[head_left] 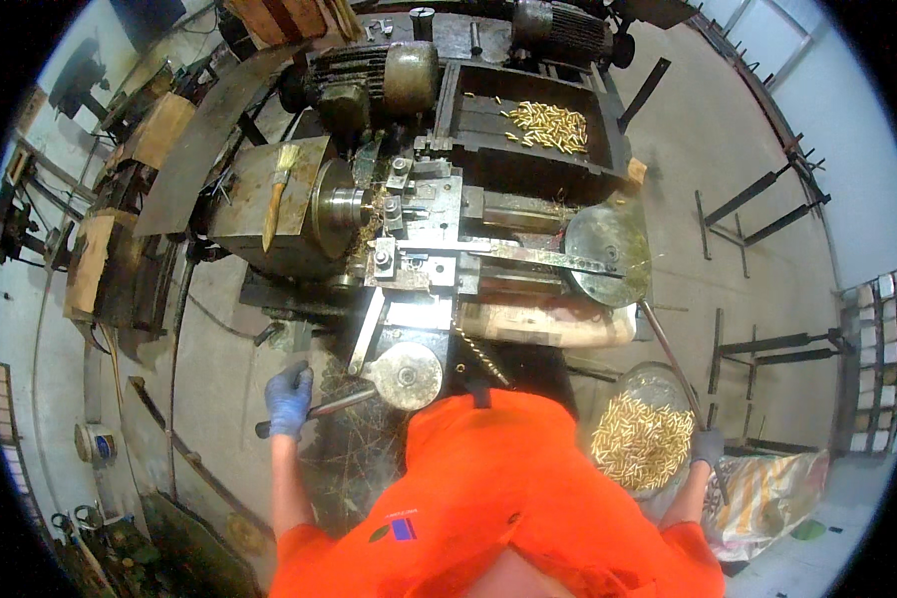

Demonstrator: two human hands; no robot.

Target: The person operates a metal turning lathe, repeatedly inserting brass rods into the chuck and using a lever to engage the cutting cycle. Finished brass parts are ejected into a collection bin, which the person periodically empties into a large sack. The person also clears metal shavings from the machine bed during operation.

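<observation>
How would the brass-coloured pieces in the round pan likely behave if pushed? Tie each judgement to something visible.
The brass-coloured pieces would probably roll, being short and rod-like. Their shine suggests they may slide easily. Piled loosely in the round pan, the heap would likely shift.

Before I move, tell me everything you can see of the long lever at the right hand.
The long lever is a slim, straight rod, apparently metal, with a darker lower end. It slants down and rightward from the edge of the round plate, overlapping the rim of the bowl in this view. The gloved right hand appears closed around its lower part; the joint is unclear.
</observation>
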